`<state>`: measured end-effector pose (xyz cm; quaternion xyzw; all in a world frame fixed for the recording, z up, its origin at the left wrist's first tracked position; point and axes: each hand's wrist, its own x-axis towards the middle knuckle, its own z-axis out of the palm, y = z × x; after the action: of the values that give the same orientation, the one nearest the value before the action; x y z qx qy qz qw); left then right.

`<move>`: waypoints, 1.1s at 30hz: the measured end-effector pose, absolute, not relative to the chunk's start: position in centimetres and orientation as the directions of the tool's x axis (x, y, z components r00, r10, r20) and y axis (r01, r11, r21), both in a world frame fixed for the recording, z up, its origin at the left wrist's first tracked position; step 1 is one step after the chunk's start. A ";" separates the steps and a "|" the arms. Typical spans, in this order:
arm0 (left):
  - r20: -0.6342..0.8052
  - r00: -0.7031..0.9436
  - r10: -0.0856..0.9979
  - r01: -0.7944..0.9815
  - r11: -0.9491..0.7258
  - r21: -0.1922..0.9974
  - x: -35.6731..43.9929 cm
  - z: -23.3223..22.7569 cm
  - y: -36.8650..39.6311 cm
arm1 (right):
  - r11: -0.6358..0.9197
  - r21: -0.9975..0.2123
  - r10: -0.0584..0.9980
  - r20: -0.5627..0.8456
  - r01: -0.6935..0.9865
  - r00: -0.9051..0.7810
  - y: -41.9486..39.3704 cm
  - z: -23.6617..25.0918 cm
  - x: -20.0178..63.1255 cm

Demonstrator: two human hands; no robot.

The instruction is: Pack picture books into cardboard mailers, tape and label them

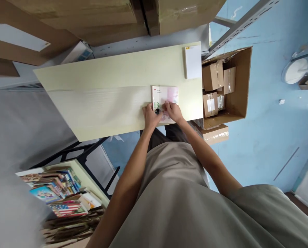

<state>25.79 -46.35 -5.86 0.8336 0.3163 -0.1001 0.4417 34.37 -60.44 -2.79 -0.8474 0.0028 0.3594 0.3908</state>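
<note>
A thin book (164,92) with a pale pink cover lies near the front edge of the cream tabletop. Its cover carries a green letter B and a dark round spot. My left hand (152,117) grips the book's lower left side, fingers at the edge and thumb across the cover. Over the lower right part of the cover, my right hand (174,111) is closed with its fingertips pinched together. Whatever may be between those fingertips is too small to make out.
A white pad (193,62) lies at the table's (104,74) back right. Right of it, an open carton (243,86) holds several small brown boxes. Large cartons (91,20) line the shelf behind. At lower left, a low stand bears stacked books (58,186).
</note>
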 end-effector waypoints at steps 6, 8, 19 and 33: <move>-0.421 0.755 0.502 0.632 -0.388 0.671 25.9 -6.2 -47.6 | -0.597 -0.763 0.316 -0.508 -0.248 0.802 -64.2 -1.4 34.9; -0.419 0.762 0.493 0.622 -0.378 0.685 25.8 -6.2 -47.7 | -0.633 -0.728 0.151 -0.450 -0.264 0.880 -65.9 -1.3 35.0; -0.416 0.755 0.506 0.622 -0.352 0.700 25.3 -5.1 -48.3 | -0.765 -0.556 0.077 -0.580 -0.325 0.811 -64.6 -4.8 35.6; -0.327 0.898 0.295 0.431 -0.432 0.792 27.5 -2.6 -50.8 | -0.797 -0.602 0.264 -0.421 -0.049 0.868 -65.9 0.2 40.1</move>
<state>27.51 -50.76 -2.63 0.8433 0.2151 -0.0698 0.4876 40.13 -65.92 0.23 -0.9144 -0.0587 0.2500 0.3130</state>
